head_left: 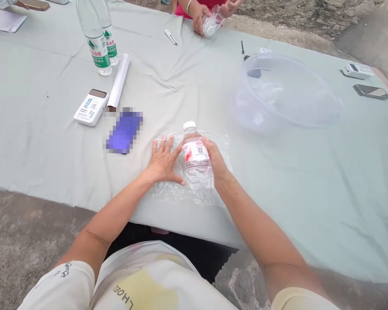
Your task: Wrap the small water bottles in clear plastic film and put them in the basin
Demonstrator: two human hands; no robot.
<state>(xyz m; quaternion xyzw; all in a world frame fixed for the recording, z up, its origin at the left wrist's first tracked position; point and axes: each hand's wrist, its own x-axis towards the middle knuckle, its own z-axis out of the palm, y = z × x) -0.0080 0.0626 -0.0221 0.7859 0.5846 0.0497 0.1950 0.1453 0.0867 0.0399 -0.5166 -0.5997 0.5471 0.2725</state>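
A clear water bottle (198,168) with a white cap and a red-and-white label lies over a sheet of clear plastic film (168,191) on the table. My right hand (216,159) grips the bottle from its right side. On the left part of the film my left hand (164,161) lies flat with its fingers spread, its thumb close to the bottle's side. Part of the film is hidden under the bottle and my hands.
A blurred purple item (124,131), a white device (91,107) and a white roll (119,82) lie to the left, near two tall water bottles (98,54). A translucent basin (245,97) stands right. Across the table, another person's hands (200,17) hold crumpled clear plastic. A white cutter (170,37) lies nearby.
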